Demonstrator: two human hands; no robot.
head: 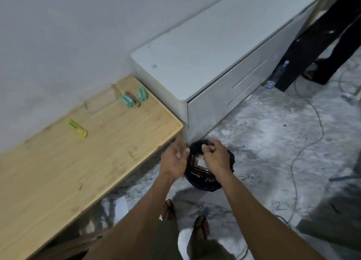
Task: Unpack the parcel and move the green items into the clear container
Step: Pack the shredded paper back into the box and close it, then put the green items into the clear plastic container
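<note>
Both forearms reach to the black parcel (pixel 207 171): right hand (pixel 215 156) pinches its wrap, left hand (pixel 173 159) blurred, apparently relaxed alongside; peel slowly, bracing it.

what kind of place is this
Probably a bare back room or workshop under renovation: a dusty, stained floor with a loose cable, a plain white cabinet and a low wooden bench.

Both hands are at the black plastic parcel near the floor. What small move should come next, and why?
Probably lift the black plastic parcel onto the light wooden bench. The right hand already has a grip on its top, the left hand is beside it, and the green cylindrical items lie up there.
</note>
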